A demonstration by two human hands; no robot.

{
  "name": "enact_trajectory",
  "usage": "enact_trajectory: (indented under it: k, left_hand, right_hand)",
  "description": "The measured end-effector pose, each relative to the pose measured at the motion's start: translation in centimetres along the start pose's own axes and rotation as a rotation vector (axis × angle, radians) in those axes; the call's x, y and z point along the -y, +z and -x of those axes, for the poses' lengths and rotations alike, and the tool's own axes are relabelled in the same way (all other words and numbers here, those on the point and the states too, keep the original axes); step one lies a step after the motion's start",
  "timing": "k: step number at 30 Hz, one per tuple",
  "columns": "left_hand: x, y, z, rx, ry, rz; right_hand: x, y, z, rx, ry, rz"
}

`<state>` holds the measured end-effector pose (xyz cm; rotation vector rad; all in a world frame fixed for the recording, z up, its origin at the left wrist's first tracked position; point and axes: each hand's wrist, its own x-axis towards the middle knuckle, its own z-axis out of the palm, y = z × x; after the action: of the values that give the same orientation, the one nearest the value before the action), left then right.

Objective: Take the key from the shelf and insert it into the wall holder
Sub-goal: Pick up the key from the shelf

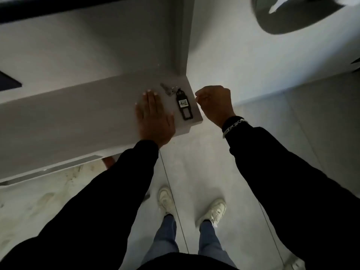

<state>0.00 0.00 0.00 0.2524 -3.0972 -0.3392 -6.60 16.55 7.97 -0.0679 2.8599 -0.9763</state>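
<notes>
A key (168, 89) with a long black tag (184, 104) bearing a white label lies near the right end of a pale shelf (78, 106). My left hand (153, 117) rests flat on the shelf, fingers together, just left of the tag and not touching it. My right hand (215, 103) hovers beyond the shelf's right edge with its fingers curled into a loose fist, holding nothing that I can see. No wall holder is visible.
A white wall (233, 55) runs up behind the shelf's right corner. A dark rounded object (296, 14) sits at the top right. Below are a grey tiled floor (194, 162), my two pale shoes and a lower ledge (50, 170) at the left.
</notes>
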Motion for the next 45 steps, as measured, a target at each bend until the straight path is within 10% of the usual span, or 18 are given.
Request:
enact_trajectory:
  k: [22, 30, 45]
  left_hand:
    - [-0.3, -0.1, -1.2, -0.009, -0.029, -0.058]
    - [-0.3, -0.2, -1.1, 0.006, -0.029, -0.023]
    - [-2.9, -2.4, -0.6, 0.254, 0.164, 0.090]
  right_hand:
    - [0.3, 2.9, -2.9, 0.058, 0.246, -0.074]
    - [-0.7, 0.5, 0.3, 0.285, 0.584, -0.826]
    - [-5.6, -7.3, 13.7, 0.094, 0.603, -1.238]
